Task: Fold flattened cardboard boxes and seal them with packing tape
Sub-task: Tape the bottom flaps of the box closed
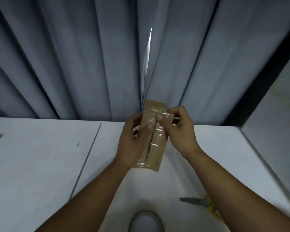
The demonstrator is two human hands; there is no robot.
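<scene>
Both hands hold a small, narrow brown cardboard box [153,136] above the white desk [40,156], pressing clear packing tape along its seam.

The left hand [132,141] grasps the box's left side, thumb on the central seam; the right hand [176,129] pinches the far taped end. The box's long axis runs away from the person, so smoothing would likely run lengthwise. The tape roll [146,221] and yellow-handled scissors [201,203] are partly cut off; the box's underside is hidden.

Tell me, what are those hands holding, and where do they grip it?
A small taped cardboard box: the left hand holds its left side, the right hand pinches its upper right edge.
</scene>
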